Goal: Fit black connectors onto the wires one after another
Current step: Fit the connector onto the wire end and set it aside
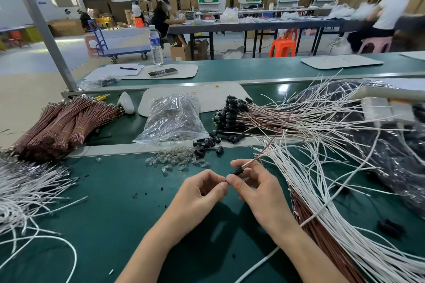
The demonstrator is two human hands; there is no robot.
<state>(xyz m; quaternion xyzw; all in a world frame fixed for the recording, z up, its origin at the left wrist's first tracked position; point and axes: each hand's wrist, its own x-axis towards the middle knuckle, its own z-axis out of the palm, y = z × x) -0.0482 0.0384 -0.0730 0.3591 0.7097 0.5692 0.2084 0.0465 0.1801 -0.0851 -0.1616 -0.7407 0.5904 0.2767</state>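
The surface [110, 213] is a smooth green mat, slight sheen. That clear plastic bag [172, 119] is crinkly and glossy. Right of the bag, the black connectors [230, 112] look like dull plastic, white wires [305, 181] slick-coated. The metal rail [115, 150] in front of the bag looks brushed, matt.

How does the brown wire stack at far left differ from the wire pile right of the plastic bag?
The left stack is banded into tidy bundles; the right pile lies loose and fanned. The right pile's ends wear black connectors; the left stack's do not. Both lie on the green bench.
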